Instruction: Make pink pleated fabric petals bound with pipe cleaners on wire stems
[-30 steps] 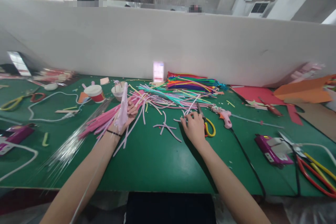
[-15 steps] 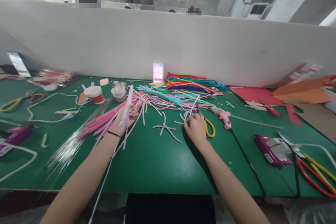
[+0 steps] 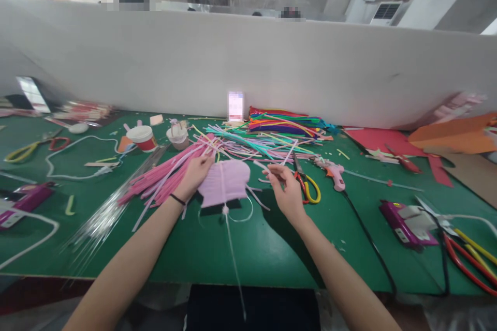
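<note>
My left hand [image 3: 196,176] grips the left edge of a flat, pale pink piece made of pipe cleaners [image 3: 224,182], held face-up above the green table [image 3: 217,248]. A thin wire stem [image 3: 234,258] hangs from its lower middle toward me. My right hand [image 3: 286,186] is just right of the piece, thumb and forefinger pinched on a short pale pipe cleaner bit [image 3: 261,167] near its upper right edge. Scissors with yellow and red handles [image 3: 306,184] lie on the table by my right hand.
A heap of coloured pipe cleaners [image 3: 267,137] and pink ones [image 3: 163,178] covers the middle. A pink glue gun [image 3: 334,173], two cups [image 3: 142,138], a wire bundle [image 3: 104,212], magenta boxes [image 3: 407,217], more scissors [image 3: 466,258] and red-orange sheets [image 3: 392,142] lie around. A white partition [image 3: 272,72] backs the table.
My left hand turned the pink piece from edge-on to flat and brought it toward the middle. My right hand lifted off the table by the scissors with a short bit pinched.
</note>
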`<state>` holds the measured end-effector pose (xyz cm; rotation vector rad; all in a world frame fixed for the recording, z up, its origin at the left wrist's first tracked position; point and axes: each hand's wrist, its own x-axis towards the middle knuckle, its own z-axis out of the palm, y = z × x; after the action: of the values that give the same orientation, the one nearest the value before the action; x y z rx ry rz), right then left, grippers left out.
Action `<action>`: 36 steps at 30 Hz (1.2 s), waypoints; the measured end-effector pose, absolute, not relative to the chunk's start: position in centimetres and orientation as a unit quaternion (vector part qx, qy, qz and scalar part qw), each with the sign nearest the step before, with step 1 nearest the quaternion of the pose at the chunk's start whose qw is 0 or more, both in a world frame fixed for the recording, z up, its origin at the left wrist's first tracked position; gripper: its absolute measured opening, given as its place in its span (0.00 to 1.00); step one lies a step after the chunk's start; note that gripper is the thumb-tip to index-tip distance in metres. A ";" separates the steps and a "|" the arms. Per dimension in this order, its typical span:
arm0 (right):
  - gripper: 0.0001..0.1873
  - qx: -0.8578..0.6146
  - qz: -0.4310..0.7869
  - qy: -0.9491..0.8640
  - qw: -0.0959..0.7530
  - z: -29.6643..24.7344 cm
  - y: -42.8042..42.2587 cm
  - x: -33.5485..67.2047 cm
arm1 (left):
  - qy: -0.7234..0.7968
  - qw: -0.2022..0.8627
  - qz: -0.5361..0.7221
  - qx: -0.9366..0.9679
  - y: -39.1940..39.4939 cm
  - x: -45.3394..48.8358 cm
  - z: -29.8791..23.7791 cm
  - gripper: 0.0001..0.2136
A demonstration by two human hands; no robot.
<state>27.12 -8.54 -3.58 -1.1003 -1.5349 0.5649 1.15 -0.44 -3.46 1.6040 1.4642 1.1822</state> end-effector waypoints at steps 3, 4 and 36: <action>0.10 -0.424 0.207 -0.725 0.502 -3.7 -9.8 25.9 | 0.567 0.307 0.429 0.633 -0.9 2.3 -4.1 0.19; 0.10 -0.400 0.206 -0.759 0.471 -3.8 -10.1 25.4 | 0.563 0.305 0.420 0.643 -1.0 2.6 -4.2 0.19; 0.15 -0.392 0.230 -0.822 0.344 -3.9 -10.6 26.0 | 0.551 0.241 0.420 0.680 -1.3 2.5 -3.7 0.20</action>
<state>26.02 -10.60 -3.91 -1.0190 -2.1353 0.5978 2.54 -1.31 -3.73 1.8602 1.5069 1.1485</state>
